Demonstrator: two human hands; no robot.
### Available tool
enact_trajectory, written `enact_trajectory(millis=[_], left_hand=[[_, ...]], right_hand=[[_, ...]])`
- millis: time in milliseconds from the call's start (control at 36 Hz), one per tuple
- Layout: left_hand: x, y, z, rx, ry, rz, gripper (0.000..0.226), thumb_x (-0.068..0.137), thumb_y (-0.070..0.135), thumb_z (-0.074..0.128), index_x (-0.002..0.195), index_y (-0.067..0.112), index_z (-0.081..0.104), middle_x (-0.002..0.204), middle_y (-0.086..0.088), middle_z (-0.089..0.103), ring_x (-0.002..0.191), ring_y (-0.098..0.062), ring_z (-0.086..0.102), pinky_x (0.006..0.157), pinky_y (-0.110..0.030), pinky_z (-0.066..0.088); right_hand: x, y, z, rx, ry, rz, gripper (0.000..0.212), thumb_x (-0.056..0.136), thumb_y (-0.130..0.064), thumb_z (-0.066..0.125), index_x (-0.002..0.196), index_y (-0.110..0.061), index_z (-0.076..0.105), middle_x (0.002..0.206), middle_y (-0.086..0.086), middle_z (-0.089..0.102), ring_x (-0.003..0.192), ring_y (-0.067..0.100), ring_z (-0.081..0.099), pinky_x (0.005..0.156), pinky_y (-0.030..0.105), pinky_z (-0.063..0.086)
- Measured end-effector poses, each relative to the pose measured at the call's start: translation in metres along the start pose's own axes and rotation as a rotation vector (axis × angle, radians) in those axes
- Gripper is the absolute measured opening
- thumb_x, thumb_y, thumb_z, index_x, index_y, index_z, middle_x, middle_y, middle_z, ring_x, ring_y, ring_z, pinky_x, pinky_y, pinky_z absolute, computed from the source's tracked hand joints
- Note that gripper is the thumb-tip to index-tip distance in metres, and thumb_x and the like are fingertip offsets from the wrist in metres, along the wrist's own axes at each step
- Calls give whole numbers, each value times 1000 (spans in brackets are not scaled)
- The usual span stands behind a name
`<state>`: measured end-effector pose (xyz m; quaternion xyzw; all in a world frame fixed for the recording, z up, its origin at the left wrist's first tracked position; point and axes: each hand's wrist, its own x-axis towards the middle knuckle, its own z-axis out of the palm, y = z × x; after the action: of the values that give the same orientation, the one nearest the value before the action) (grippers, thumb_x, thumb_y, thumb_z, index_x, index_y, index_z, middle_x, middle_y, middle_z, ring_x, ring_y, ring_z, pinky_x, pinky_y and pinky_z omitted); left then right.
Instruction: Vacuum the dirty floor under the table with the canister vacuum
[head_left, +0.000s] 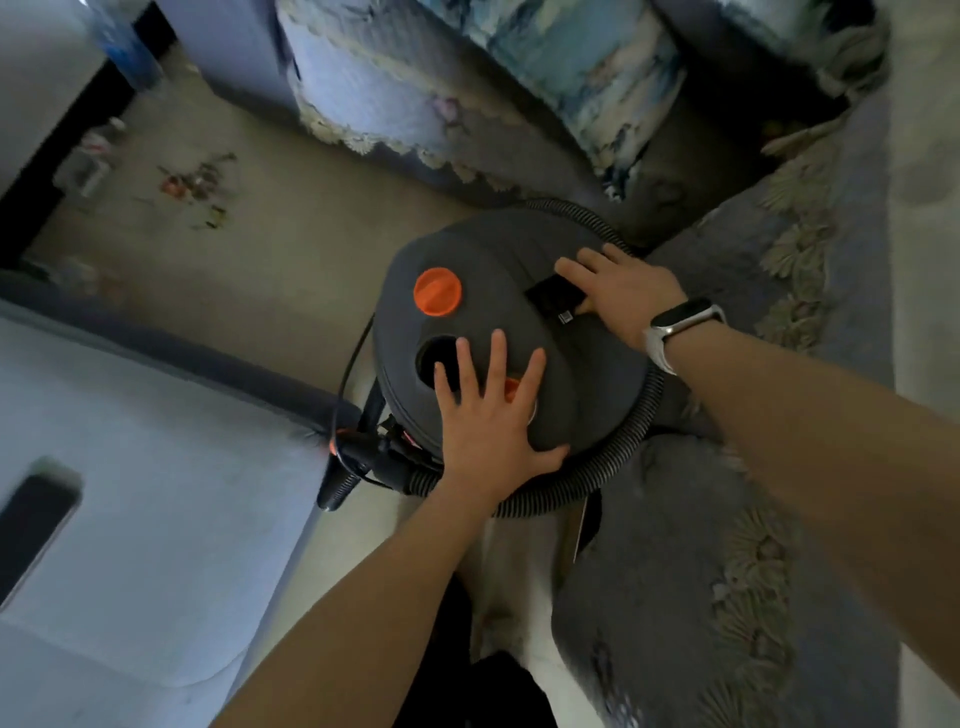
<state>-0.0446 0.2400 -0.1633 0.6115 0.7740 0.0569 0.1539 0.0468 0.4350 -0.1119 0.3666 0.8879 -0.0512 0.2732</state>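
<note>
A round dark-grey canister vacuum stands on the floor below me, with an orange cap and a dark round port on its lid. Its ribbed black hose is coiled around the body. My left hand lies flat on the near side of the lid, fingers spread, partly over the port. My right hand, with a watch on the wrist, rests on the lid's far right by the black handle. A scatter of small debris lies on the bare floor to the far left.
A light sofa fills the lower left. A grey patterned rug covers the floor on the right. Cushioned furniture with a fringed cover stands beyond the vacuum. A dark table edge is at the upper left.
</note>
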Motion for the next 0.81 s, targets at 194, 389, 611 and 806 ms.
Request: enact_trajectory(millis=[194, 389, 611, 806], left_hand=[[44, 12, -8, -32, -55, 47, 106, 61, 75, 60, 150, 27, 27, 158, -18, 16, 140, -54, 13, 110, -66, 14], [87, 21, -18, -7, -126, 109, 108, 61, 70, 66, 151, 28, 22, 159, -18, 10, 140, -55, 7, 111, -63, 16], [148, -17, -49, 128, -244, 282, 107, 72, 73, 57, 151, 40, -7, 160, -8, -16, 145, -42, -12, 117, -56, 1], [195, -51, -73, 195, -249, 367, 103, 74, 71, 57, 150, 42, -5, 160, -13, -9, 144, -37, 10, 118, -46, 4]], right_hand=[[20, 35, -6, 17, 9, 42, 56, 103, -18, 37, 153, -25, 12, 157, 7, 18, 145, 34, 15, 112, 50, 26], [36, 68, -16, 34, 11, 72, 54, 101, -25, 41, 150, -23, 19, 150, 8, 28, 139, 35, 25, 108, 51, 31], [64, 87, -32, 109, 15, 109, 56, 99, -36, 42, 149, -21, 21, 146, 11, 35, 136, 34, 30, 113, 58, 17], [84, 100, -31, 202, 10, 127, 58, 100, -35, 42, 149, -11, 22, 139, 16, 41, 123, 40, 40, 107, 48, 29]])
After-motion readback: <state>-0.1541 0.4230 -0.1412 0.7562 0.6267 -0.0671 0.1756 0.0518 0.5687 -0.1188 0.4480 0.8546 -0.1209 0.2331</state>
